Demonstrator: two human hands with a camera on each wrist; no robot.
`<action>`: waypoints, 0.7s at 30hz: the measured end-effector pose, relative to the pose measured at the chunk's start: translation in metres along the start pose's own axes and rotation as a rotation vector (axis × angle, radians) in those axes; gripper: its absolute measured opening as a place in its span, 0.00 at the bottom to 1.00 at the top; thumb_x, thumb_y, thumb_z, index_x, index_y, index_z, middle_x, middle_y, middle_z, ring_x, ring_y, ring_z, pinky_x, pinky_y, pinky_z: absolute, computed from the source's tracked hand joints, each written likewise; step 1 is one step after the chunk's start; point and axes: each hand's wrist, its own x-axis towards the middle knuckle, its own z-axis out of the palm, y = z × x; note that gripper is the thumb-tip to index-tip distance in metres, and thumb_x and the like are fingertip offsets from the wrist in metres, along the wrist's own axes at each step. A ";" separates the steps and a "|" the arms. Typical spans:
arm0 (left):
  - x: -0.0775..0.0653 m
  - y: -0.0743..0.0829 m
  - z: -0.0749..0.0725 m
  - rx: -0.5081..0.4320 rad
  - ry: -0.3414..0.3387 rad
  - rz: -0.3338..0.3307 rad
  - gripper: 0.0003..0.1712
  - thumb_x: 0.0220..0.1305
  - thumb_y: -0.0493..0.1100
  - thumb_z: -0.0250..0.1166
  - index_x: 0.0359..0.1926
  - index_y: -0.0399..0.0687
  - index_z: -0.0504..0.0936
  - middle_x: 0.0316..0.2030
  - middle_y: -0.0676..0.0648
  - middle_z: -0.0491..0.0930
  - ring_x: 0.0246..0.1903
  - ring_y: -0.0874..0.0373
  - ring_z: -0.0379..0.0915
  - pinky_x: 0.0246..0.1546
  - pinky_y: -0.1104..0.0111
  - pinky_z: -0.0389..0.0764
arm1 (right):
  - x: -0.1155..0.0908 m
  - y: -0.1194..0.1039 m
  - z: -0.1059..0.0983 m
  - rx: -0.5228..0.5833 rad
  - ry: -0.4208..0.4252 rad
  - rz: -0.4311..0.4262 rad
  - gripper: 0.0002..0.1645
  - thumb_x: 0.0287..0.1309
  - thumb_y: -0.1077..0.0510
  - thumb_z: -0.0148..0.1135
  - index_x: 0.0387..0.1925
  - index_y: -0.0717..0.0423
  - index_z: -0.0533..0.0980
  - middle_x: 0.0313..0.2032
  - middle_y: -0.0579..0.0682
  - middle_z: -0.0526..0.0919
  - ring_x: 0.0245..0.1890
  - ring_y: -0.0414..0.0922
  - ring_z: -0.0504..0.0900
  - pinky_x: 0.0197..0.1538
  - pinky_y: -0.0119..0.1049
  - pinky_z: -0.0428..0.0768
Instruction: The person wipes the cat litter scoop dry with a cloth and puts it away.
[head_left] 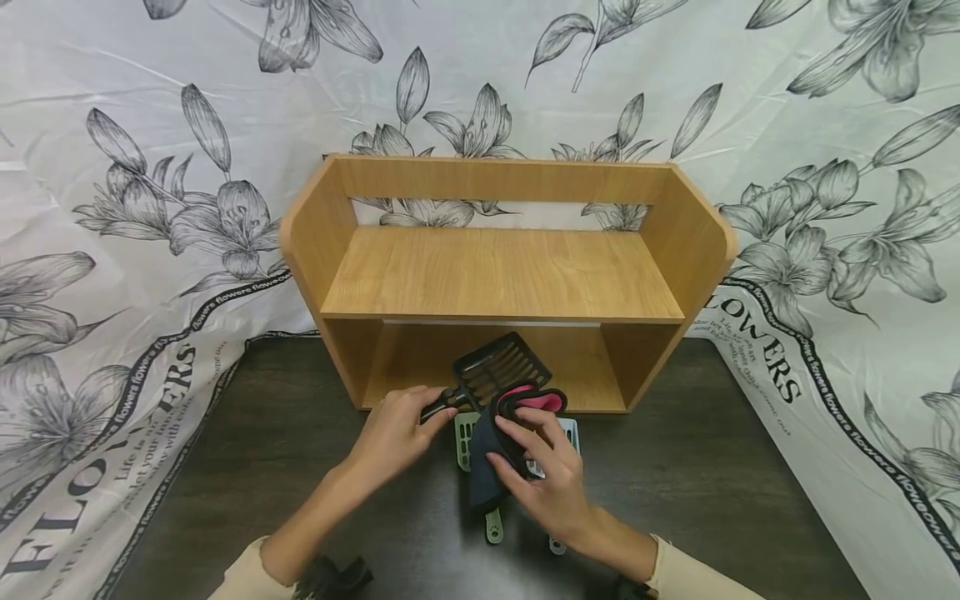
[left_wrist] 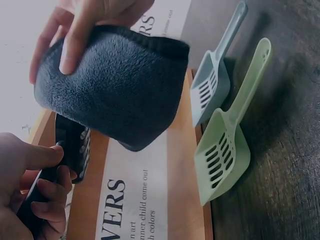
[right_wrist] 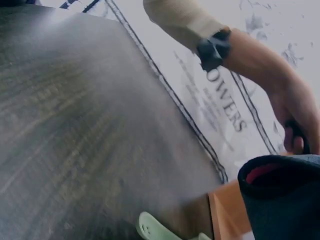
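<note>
My left hand (head_left: 396, 429) grips the black handle of a slotted scoop (head_left: 468, 367), its head pointing up and right before the shelf. My right hand (head_left: 551, 475) pinches a folded dark blue-grey cloth (head_left: 487, 462) with a pink inner side, between thumb and fingers. The cloth overlaps the lower part of the scoop head in the head view; whether they touch I cannot tell. Below both hands, a green slotted scoop (left_wrist: 240, 157) and a pale blue slotted scoop (left_wrist: 222, 90) lie on the table, partly covered by the cloth and right hand in the head view.
A two-level wooden shelf (head_left: 502, 271) stands at the back of the dark table (head_left: 712, 483). Behind it and along both sides hangs a white cloth (head_left: 225, 50) printed with flowers and lettering.
</note>
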 end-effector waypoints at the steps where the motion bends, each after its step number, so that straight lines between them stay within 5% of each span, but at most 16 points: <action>1: 0.000 0.001 0.000 -0.002 -0.001 -0.002 0.10 0.68 0.41 0.75 0.48 0.44 0.91 0.37 0.49 0.88 0.28 0.63 0.74 0.31 0.68 0.76 | 0.000 0.003 -0.001 -0.011 0.015 0.013 0.22 0.68 0.53 0.73 0.55 0.65 0.84 0.49 0.66 0.80 0.36 0.46 0.82 0.31 0.26 0.80; 5: -0.002 0.003 -0.003 -0.021 -0.010 -0.019 0.10 0.68 0.42 0.74 0.48 0.46 0.91 0.34 0.51 0.86 0.25 0.64 0.69 0.28 0.70 0.73 | 0.003 0.013 -0.012 -0.016 0.075 0.096 0.23 0.64 0.56 0.77 0.54 0.68 0.84 0.49 0.67 0.80 0.41 0.48 0.81 0.30 0.26 0.80; 13: -0.005 0.005 -0.020 0.016 -0.038 -0.016 0.12 0.68 0.42 0.74 0.51 0.47 0.91 0.33 0.53 0.85 0.23 0.66 0.65 0.24 0.70 0.69 | 0.007 0.031 -0.039 -0.047 0.138 0.276 0.39 0.35 0.82 0.81 0.56 0.68 0.84 0.51 0.67 0.81 0.43 0.39 0.82 0.28 0.22 0.80; 17: -0.006 0.006 -0.033 0.071 -0.048 0.013 0.11 0.68 0.44 0.74 0.50 0.51 0.91 0.35 0.55 0.86 0.24 0.66 0.66 0.26 0.68 0.70 | 0.005 0.033 -0.052 -0.084 0.123 0.371 0.38 0.37 0.80 0.82 0.56 0.67 0.84 0.51 0.65 0.82 0.40 0.37 0.81 0.26 0.21 0.76; 21: -0.005 0.010 -0.050 0.074 -0.050 0.036 0.10 0.69 0.44 0.74 0.49 0.53 0.90 0.37 0.58 0.86 0.23 0.67 0.65 0.24 0.69 0.70 | 0.006 0.031 -0.065 0.012 0.090 0.498 0.35 0.43 0.81 0.79 0.57 0.68 0.83 0.53 0.64 0.81 0.44 0.36 0.81 0.31 0.21 0.80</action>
